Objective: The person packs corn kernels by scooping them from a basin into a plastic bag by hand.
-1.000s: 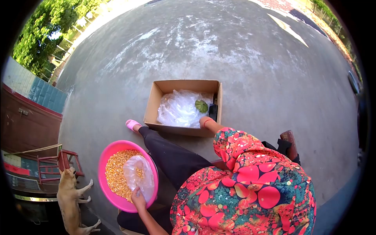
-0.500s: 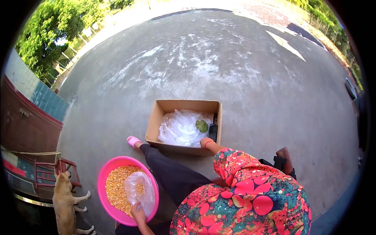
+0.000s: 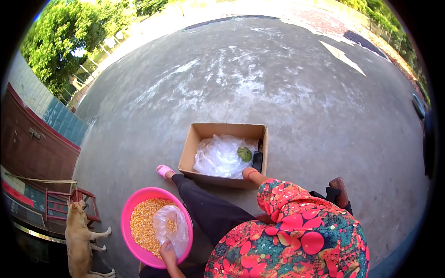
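My left hand [image 3: 168, 252] is closed on the edge of a clear plastic bag [image 3: 177, 241] with some corn kernels in it. The bag lies inside a pink basin [image 3: 126, 231], over loose yellow corn kernels [image 3: 143, 227]. My right hand [image 3: 249, 173], with a red band at its wrist, is at the near wall of a cardboard box [image 3: 186, 155]; its fingers are hidden from me. In the box are crumpled clear plastic bags [image 3: 218, 157], a green striped round thing [image 3: 244, 154] and a black object [image 3: 257, 161] along the right side.
A tan dog [image 3: 78, 238] is at the lower left by a red wooden chair frame [image 3: 59, 204]. My leg in dark trousers [image 3: 208, 208] stretches between basin and box, with a pink slipper [image 3: 164, 171] on the foot. Concrete ground [image 3: 324, 120] surrounds the box.
The whole view has shifted slightly, so box, basin and dog appear a little further right and lower. Both hands keep their places at the bag and the box.
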The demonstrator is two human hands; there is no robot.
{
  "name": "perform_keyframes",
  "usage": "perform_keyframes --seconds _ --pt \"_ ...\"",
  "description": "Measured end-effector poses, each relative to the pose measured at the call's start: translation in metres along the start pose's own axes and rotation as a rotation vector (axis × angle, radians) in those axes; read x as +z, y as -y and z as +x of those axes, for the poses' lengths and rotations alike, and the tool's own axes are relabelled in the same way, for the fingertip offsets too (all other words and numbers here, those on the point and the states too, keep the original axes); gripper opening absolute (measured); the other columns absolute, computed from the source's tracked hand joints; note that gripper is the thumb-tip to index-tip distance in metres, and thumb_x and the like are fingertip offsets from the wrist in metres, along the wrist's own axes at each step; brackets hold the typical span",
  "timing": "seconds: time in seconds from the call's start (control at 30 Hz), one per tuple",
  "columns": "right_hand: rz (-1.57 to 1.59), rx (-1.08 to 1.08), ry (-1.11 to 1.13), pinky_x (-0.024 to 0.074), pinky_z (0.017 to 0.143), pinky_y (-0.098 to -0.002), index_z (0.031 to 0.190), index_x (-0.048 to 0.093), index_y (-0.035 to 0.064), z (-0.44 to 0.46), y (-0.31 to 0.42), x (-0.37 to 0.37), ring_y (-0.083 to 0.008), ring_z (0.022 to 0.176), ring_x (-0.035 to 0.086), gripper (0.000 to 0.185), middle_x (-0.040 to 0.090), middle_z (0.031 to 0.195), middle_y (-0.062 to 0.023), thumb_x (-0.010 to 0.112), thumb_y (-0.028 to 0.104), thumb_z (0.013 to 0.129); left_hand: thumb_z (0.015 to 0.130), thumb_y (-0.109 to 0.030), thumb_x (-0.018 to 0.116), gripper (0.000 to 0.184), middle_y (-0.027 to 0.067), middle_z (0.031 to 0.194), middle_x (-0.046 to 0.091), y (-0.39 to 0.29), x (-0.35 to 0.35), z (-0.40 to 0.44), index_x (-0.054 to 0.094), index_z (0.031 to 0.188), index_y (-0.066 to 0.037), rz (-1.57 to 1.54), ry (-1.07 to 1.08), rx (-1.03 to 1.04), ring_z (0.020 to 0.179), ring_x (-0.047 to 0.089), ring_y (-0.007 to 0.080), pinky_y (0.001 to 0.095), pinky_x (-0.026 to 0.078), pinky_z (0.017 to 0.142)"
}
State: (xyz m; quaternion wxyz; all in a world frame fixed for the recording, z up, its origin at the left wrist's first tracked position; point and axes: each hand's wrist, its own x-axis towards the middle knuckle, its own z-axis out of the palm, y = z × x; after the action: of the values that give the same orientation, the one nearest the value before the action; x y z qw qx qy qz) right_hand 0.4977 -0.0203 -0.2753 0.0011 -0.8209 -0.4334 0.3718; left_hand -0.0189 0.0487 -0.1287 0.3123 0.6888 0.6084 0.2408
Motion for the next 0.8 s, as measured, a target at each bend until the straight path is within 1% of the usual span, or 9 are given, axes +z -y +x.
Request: perform_keyframes --seconds 0.03,0.1,0.23,0.53,0.6,0.8 --pt "-0.001 -0.001 -0.001 0.0480 0.077 -0.0372 0.089 0.067 0.0035 0.009 -0.005 0.006 -0.0302 0.091 0.061 0.029 0.063 0.096 -0.0184 0.058 0.021 0.068 0.072 0.004 0.055 0.023 0.0173 0.091 0.064 -0.002 0.000 -0.001 0.063 0.093 0.005 0.014 -0.001 0.002 0.088 0.060 0.0251 0.0327 0.044 0.084" --pt "-0.036 -0.051 -0.075 0.0481 0.076 -0.0373 0.088 0.067 0.0033 0.026 -0.012 0.020 -0.0305 0.090 0.061 0.029 0.063 0.094 -0.0186 0.058 0.021 0.067 0.072 0.004 0.055 0.023 0.0172 0.091 0.064 -0.002 0.000 -0.001 0.063 0.093 0.005 0.029 -0.012 0.007 0.089 0.060 0.0253 0.0328 0.044 0.084" --pt "-0.036 -0.056 -0.064 0.0480 0.076 -0.0375 0.088 0.067 0.0032 0.035 -0.015 0.026 -0.0305 0.090 0.061 0.029 0.063 0.094 -0.0189 0.058 0.021 0.067 0.071 0.004 0.055 0.024 0.0170 0.091 0.064 -0.005 -0.001 -0.001 0.063 0.093 0.005 0.047 -0.010 0.015 0.089 0.060 0.0256 0.0332 0.044 0.084" --pt "-0.069 -0.063 -0.078 0.0478 0.078 -0.0382 0.090 0.067 0.0028 0.028 -0.011 0.021 -0.0310 0.092 0.061 0.029 0.062 0.096 -0.0189 0.058 0.021 0.068 0.070 0.004 0.055 0.025 0.0176 0.090 0.064 -0.001 0.000 0.001 0.063 0.094 0.005 0.032 -0.003 0.001 0.088 0.061 0.0254 0.0331 0.044 0.084" --pt "-0.063 -0.054 -0.047 0.0478 0.077 -0.0383 0.089 0.067 0.0025 0.025 -0.010 0.018 -0.0308 0.092 0.061 0.029 0.062 0.096 -0.0188 0.057 0.021 0.069 0.071 0.004 0.055 0.025 0.0176 0.090 0.064 0.000 0.000 0.001 0.063 0.094 0.005 0.038 -0.006 0.004 0.088 0.061 0.0254 0.0330 0.044 0.084" --pt "-0.059 -0.059 -0.055 0.0483 0.076 -0.0379 0.089 0.067 0.0029 0.022 -0.011 0.018 -0.0303 0.090 0.061 0.028 0.063 0.095 -0.0183 0.057 0.019 0.069 0.071 0.003 0.055 0.024 0.0175 0.089 0.064 0.008 0.001 0.003 0.063 0.094 0.005 0.014 -0.013 0.002 0.088 0.061 0.0255 0.0330 0.044 0.084"
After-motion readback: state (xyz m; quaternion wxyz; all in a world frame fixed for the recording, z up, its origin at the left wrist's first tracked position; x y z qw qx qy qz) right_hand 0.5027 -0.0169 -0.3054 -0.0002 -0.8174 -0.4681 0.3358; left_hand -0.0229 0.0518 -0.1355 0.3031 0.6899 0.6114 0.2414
